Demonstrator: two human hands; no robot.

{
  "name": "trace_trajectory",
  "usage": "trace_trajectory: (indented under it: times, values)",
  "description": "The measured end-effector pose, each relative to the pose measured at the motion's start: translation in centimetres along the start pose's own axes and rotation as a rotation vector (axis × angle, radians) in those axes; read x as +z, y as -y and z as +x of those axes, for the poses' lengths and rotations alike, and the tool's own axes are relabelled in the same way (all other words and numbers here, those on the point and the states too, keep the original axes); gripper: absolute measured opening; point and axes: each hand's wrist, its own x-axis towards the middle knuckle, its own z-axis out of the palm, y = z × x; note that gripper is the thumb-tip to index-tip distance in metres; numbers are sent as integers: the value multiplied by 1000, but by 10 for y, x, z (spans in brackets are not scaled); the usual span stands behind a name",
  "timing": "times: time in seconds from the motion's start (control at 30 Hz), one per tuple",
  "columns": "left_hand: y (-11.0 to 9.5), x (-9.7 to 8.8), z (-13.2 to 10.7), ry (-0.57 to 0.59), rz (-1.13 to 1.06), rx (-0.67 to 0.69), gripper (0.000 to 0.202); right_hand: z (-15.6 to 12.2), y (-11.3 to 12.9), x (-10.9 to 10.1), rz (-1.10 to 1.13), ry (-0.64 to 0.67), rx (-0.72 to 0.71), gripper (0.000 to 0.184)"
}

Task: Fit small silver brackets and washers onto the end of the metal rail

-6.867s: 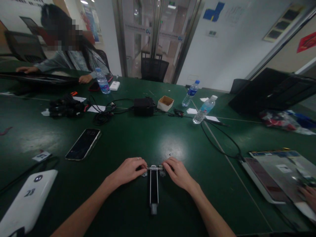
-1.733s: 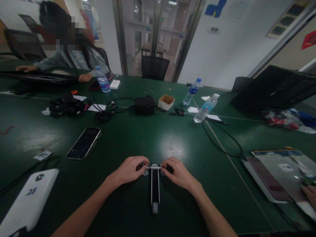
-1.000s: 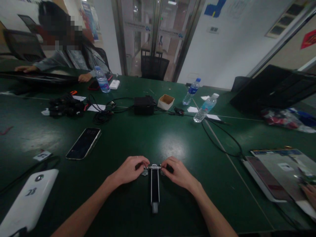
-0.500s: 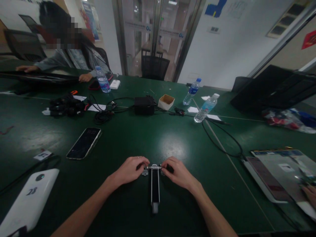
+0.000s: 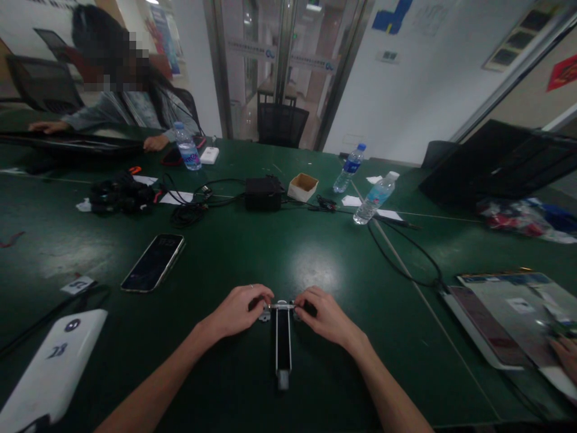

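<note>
A narrow black bar with silver edges (image 5: 283,346) lies on the green table (image 5: 315,252), pointing toward me, with a small metal cross-piece (image 5: 280,307) at its far end. My left hand (image 5: 237,311) pinches the left end of that cross-piece, fingers curled round a small dark part. My right hand (image 5: 325,316) grips the right end in the same way, fingers closed on another small dark part. Both wrists rest on the table.
A smartphone (image 5: 152,262) lies to the left, a white device (image 5: 49,370) at the near left. Cables (image 5: 189,207), a black box (image 5: 262,193), a cardboard box (image 5: 302,187) and water bottles (image 5: 374,198) sit farther back. A person sits at the far left; another hand (image 5: 565,355) shows at the right.
The small loose ring that lay beyond my right hand 6.9 s ago is gone from the table. Since then both hands stay pinched on the cross-piece ends with only slight finger shifts.
</note>
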Motion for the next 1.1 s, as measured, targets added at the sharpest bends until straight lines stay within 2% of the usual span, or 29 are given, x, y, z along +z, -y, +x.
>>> trace_trajectory:
  times: [0.2, 0.6, 0.93, 1.1]
  values:
    - [7, 3, 1, 88, 67, -77, 21, 1, 2, -2, 12, 23, 35, 8]
    - [6, 0, 1, 140, 24, -105, 23, 1, 3, -4, -17, 25, 37, 6]
    - [6, 2, 2, 101, 128, -40, 23, 4, -5, 0, -12, -2, 21, 5]
    - [4, 1, 1, 76, 215, 6, 23, 1, 5, 1, -78, -18, 63, 6]
